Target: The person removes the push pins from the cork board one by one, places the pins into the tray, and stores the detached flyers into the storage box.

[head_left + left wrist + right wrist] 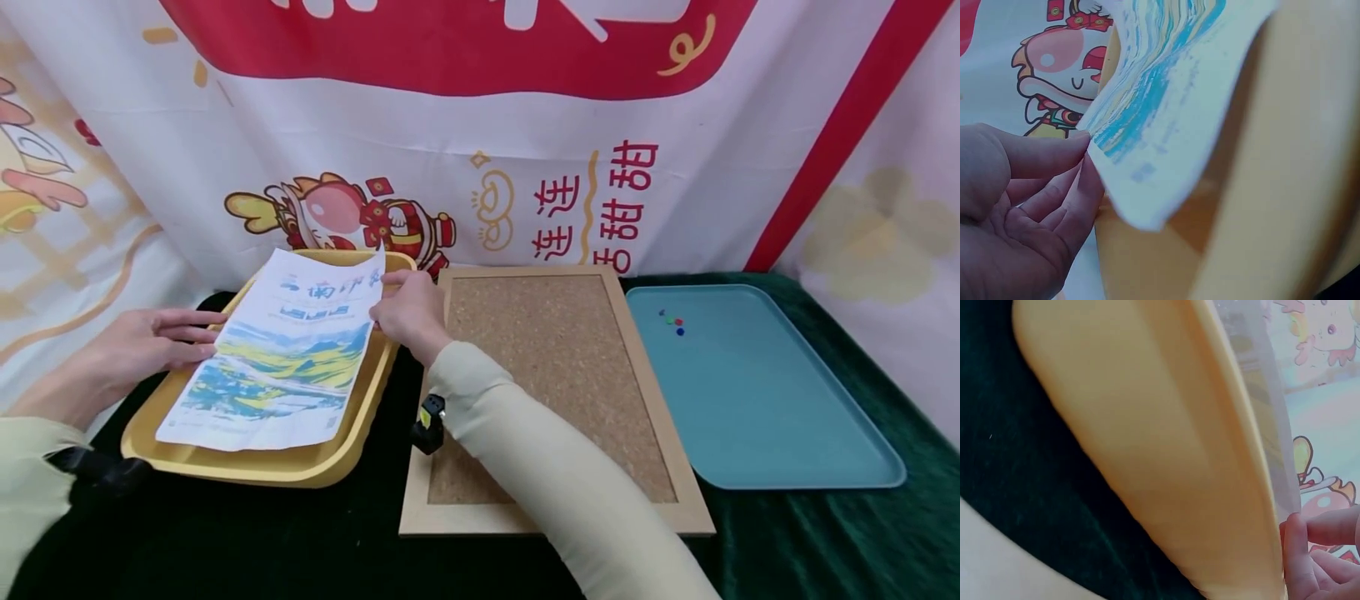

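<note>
A white sheet of paper [281, 354], printed with a blue and yellow landscape and blue lettering, lies slanted over a yellow tray [315, 473]. My left hand [153, 346] pinches its left edge between thumb and fingertips, as the left wrist view shows up close on the paper [1147, 119]. On the opposite side, my right hand [412, 312] grips the right edge near the top corner. In the right wrist view, the thumb and finger of that hand [1319, 556] meet at the paper's edge, beside the tray's rim. The paper hides most of the tray's inside.
A wood-framed cork board [555, 375] lies in the middle, partly under my right forearm. To its right is a blue-green tray [787, 400] with several small coloured pins [678, 325]. Dark green cloth [247, 542] covers the table; a printed curtain [697, 192] hangs behind.
</note>
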The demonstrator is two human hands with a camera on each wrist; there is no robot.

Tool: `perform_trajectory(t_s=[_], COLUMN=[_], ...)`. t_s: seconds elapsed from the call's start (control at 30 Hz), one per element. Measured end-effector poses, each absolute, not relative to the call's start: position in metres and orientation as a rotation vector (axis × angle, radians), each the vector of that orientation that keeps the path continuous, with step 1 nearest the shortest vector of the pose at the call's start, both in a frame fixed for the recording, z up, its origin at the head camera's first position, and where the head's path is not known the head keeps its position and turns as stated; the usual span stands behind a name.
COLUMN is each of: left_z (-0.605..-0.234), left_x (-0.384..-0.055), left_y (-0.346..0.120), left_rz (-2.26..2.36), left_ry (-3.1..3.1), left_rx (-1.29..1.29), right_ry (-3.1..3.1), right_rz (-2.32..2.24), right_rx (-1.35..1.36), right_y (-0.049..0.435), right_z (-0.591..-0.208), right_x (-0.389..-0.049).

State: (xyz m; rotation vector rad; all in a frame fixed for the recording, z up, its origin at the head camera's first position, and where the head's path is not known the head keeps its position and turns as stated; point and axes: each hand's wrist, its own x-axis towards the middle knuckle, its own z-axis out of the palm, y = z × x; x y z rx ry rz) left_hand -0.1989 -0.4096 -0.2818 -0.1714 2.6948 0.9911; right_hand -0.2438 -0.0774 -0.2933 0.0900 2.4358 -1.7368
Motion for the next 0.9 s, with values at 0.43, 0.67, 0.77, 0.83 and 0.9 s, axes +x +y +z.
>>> perform_trajectory(t_s=[0.43, 0.67, 0.77, 0.83, 0.9], left_z=[-0.291, -0.289, -0.289, -0.289, -0.288], left_x=[-0.204, -0.201, -0.199, -0.199, -0.198], left_y=[-0.398, -0.386, -0.384, -0.383, -0.382], left_rz=[0.769, 0.622, 0.617, 0.614, 0.615], left_ry=[2.876, 3.009, 3.037, 3.047, 3.046], left_rx=[-0.126, -0.055, -0.029, -0.017, -0.009], right_ry=[2.726, 2.807, 2.795, 2.788, 2.786], right_rz=[-1.225, -1.113, -1.145, -1.162, -1.169], right_rx=[-0.349, -0.405, -0.394, -0.386, -0.38], right_y=[-0.07, -0.066, -0.065, -0.065, -0.064], right_z=[-0.292, -0.293, -0.294, -0.295, -0.295], right_x=[-0.241, -0.237, -0.237, -0.237, -0.237])
